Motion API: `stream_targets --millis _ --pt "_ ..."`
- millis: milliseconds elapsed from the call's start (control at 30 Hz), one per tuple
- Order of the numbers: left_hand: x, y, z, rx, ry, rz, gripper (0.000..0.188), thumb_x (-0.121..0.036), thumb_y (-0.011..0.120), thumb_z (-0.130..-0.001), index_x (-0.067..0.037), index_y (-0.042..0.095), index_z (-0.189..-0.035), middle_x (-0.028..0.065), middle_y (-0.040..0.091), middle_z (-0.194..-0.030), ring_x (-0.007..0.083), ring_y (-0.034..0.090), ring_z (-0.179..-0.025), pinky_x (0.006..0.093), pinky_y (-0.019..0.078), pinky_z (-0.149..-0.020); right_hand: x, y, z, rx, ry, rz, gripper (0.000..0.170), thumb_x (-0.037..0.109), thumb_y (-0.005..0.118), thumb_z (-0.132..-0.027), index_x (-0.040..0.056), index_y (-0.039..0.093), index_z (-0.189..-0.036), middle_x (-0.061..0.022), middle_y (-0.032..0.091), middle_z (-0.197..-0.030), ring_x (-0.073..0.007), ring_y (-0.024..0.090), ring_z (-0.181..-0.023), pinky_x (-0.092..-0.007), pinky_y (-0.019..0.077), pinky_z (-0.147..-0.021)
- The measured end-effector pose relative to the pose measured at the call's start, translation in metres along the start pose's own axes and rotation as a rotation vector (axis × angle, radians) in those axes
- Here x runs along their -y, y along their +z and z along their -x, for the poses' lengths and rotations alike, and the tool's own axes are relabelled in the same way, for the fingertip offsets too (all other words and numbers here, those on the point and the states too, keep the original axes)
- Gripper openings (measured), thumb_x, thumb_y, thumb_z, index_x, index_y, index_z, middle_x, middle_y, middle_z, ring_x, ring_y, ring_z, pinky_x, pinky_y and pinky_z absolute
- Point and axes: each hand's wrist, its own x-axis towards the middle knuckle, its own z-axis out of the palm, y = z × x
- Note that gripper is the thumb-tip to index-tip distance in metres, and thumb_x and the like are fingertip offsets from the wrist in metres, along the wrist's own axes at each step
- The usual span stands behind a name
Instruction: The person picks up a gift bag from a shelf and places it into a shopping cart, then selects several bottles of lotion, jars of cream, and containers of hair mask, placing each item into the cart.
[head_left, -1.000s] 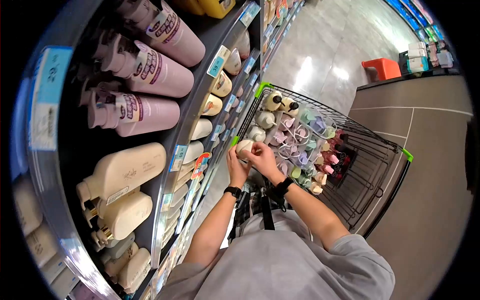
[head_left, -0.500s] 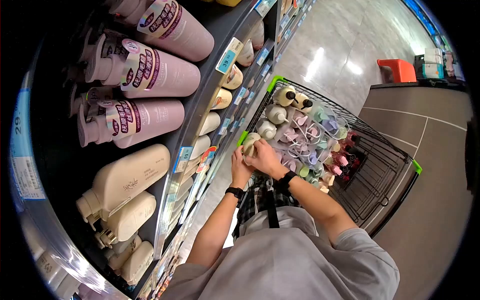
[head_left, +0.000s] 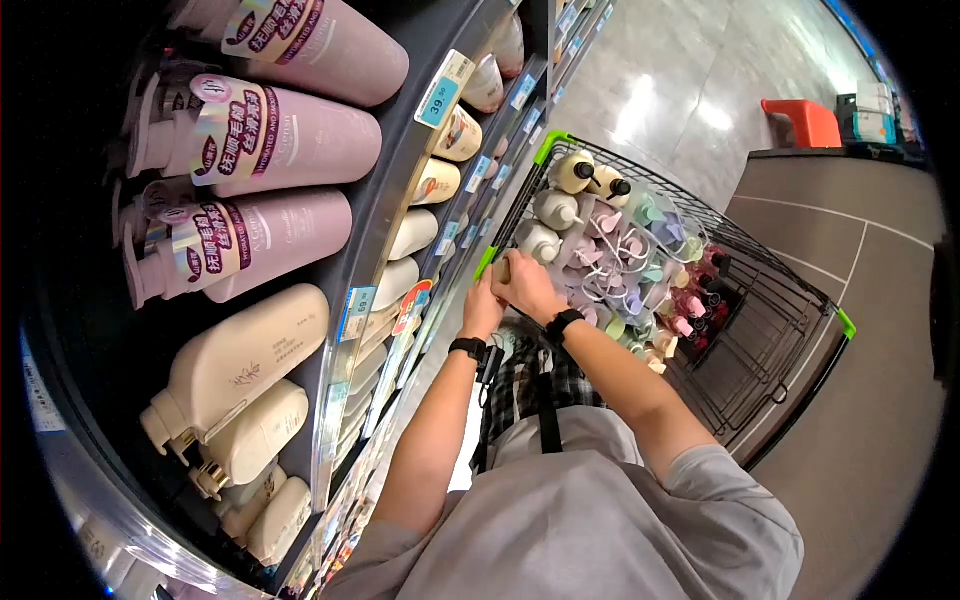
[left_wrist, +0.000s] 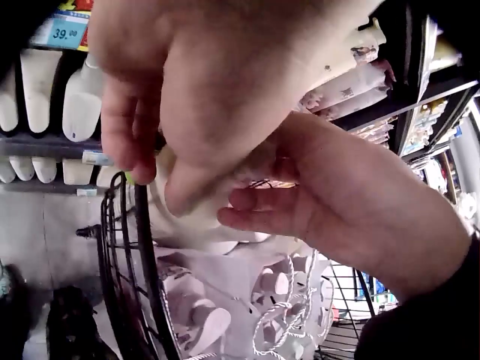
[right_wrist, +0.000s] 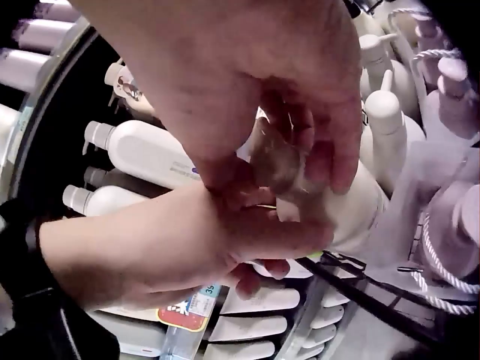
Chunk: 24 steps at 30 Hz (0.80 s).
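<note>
Grip by both hands meets at the upper end of one cream bottle (right_wrist: 356, 211): the right hand (head_left: 528, 285) reaches over the top, its fingers curled about the neck end, while the left hand (head_left: 483, 308) holds from the side, thumb and forefinger against the same end. Something translucent shows between the right fingers; what it is, I cannot tell. In the right wrist view the bottle's long axis runs from the fingers down and away from them, so the body lies beyond the grip; neither hand is clearly nearer. It sits at the cart's corner, just beside the green corner piece (head_left: 486, 262); whether its base rests on the wire is hidden. Alongside it stand white pump bottles (head_left: 538, 241), so room on that side looks tight. Past these, lilac bottles with white cord handles (head_left: 585, 255) crowd together, and the cart's rim (left_wrist: 151, 262) bounds the load, with bare wire at the far end. To the person's left rises a dark shelf (head_left: 440, 40) bearing lilac pump bottles (head_left: 290, 135). Farther off, shiny floor (head_left: 670, 60) runs to a red stool (head_left: 808, 122).
</note>
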Motion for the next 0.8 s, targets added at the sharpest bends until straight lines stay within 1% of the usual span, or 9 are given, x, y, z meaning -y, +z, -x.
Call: stream_targets --millis 167,267,333,367,433,533,600,700,800 --pt "-0.003 -0.006 0.001 -0.032 0.057 -0.095 0.055 -0.007 0.069 -0.080 -0.006 0.053 -0.133 0.0242 0.067 -0.107 0.0450 0.064 -0.094 0.0488 0.0526 -0.078 -0.015 0.009 -0.001 0.007 -0.052 -0.006 0.052 0.022 0.076 -0.069 -0.0015 0.055 -0.110 -0.0270 0.062 -0.104 -0.0448 0.062 -0.095 -0.0473 0.0522 -0.082" --pt "-0.014 -0.006 0.014 0.037 -0.105 0.019 0.054 -0.003 0.066 -0.082 -0.007 0.053 -0.134 0.0242 0.065 -0.115 0.0429 0.062 -0.104 0.0465 0.0516 -0.086 -0.027 0.015 0.004 -0.067 -0.068 -0.111 0.052 0.021 0.079 -0.071 -0.0022 0.055 -0.112 -0.0261 0.063 -0.102 -0.0430 0.063 -0.093 -0.0454 0.0529 -0.081" --pt "-0.002 0.002 0.019 -0.047 0.135 -0.118 0.048 -0.003 0.062 -0.085 -0.001 0.053 -0.133 0.0214 0.061 -0.125 0.0405 0.059 -0.110 0.0462 0.0493 -0.091 -0.038 0.019 0.004 -0.096 -0.079 -0.136 0.053 0.021 0.080 -0.072 -0.0029 0.055 -0.112 -0.0252 0.064 -0.101 -0.0410 0.065 -0.092 -0.0440 0.0535 -0.080" --pt "-0.002 0.001 0.021 0.065 0.062 -0.093 0.044 -0.004 0.060 -0.087 0.000 0.054 -0.130 0.0182 0.057 -0.133 0.0386 0.056 -0.118 0.0445 0.0468 -0.097 -0.046 0.021 0.006 -0.083 0.015 -0.212 0.056 0.021 0.082 -0.072 -0.0037 0.053 -0.113 -0.0252 0.065 -0.102 -0.0409 0.065 -0.094 -0.0431 0.0537 -0.081" --pt "-0.007 0.000 0.025 0.082 0.025 -0.096 0.045 -0.005 0.062 -0.087 0.001 0.055 -0.130 0.0203 0.056 -0.134 0.0388 0.054 -0.121 0.0438 0.0452 -0.100 -0.048 0.016 0.007 -0.057 0.178 -0.299 0.059 0.022 0.085 -0.071 -0.0069 0.056 -0.114 -0.0248 0.069 -0.102 -0.0376 0.068 -0.096 -0.0400 0.0544 -0.083" --pt "-0.004 -0.002 0.031 0.130 -0.006 -0.121 0.047 -0.010 0.062 -0.088 0.001 0.055 -0.132 0.0221 0.054 -0.138 0.0387 0.051 -0.125 0.0435 0.0430 -0.104 -0.056 0.011 0.006 0.080 0.134 -0.185 0.057 0.028 0.082 -0.074 -0.0083 0.060 -0.112 -0.0216 0.071 -0.099 -0.0311 0.070 -0.090 -0.0379 0.0548 -0.080" --pt "-0.003 0.000 0.038 0.132 0.076 -0.131 0.043 -0.011 0.059 -0.087 -0.004 0.057 -0.129 0.0175 0.054 -0.137 0.0393 0.056 -0.118 0.0455 0.0466 -0.098 -0.061 0.006 0.011 0.054 0.138 -0.153 0.056 0.030 0.081 -0.075 -0.0084 0.064 -0.111 -0.0214 0.071 -0.099 -0.0310 0.070 -0.091 -0.0375 0.0546 -0.080" --pt "-0.004 -0.002 0.049 0.200 0.139 -0.204 0.044 -0.018 0.062 -0.087 -0.006 0.058 -0.130 0.0162 0.053 -0.140 0.0389 0.056 -0.118 0.0459 0.0472 -0.098 -0.069 -0.021 0.023 0.238 0.121 -0.133 0.049 0.032 0.075 -0.078 -0.0047 0.068 -0.109 -0.0192 0.072 -0.101 -0.0308 0.070 -0.092 -0.0373 0.0546 -0.082" --pt "-0.004 -0.002 0.059 0.266 0.234 -0.264 0.045 -0.023 0.063 -0.088 -0.006 0.059 -0.129 0.0159 0.053 -0.140 0.0381 0.055 -0.120 0.0448 0.0466 -0.100 -0.084 -0.051 0.051 0.187 0.132 -0.105 0.050 0.035 0.075 -0.079 -0.0054 0.068 -0.108 -0.0202 0.072 -0.096 -0.0322 0.071 -0.085 -0.0378 0.0556 -0.076"
